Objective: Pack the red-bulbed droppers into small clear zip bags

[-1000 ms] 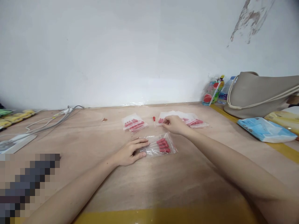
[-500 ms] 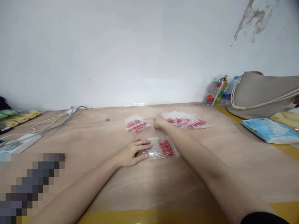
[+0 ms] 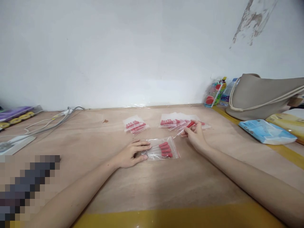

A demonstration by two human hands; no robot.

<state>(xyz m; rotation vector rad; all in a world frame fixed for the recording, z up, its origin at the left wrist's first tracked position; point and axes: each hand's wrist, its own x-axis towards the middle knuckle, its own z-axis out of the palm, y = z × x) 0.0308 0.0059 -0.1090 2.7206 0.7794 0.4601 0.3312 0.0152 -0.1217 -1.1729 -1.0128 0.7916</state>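
My left hand lies flat with fingers spread, its fingertips on the left end of a clear zip bag. Several glass droppers with red rubber bulbs lie side by side inside, bulbs towards the red-lined right end. To the right of the bag, my right hand pinches a single dropper by its red bulb, the thin clear tube slanting down to the left. Behind that hand lies a row of filled bags, partly covered by it. Another small pile of filled bags sits behind the open-lying bag.
At the right stand a grey bag, wrapped bottles and a blue tissue pack. Cables and a power strip lie at the left, near a tray of purple and yellow items. A white wall rises behind the wooden table.
My right hand has moved right and nearer, off the zip bag's far side, with the dropper now plainly visible in it. My left hand stays on the bag. The view has shifted slightly.
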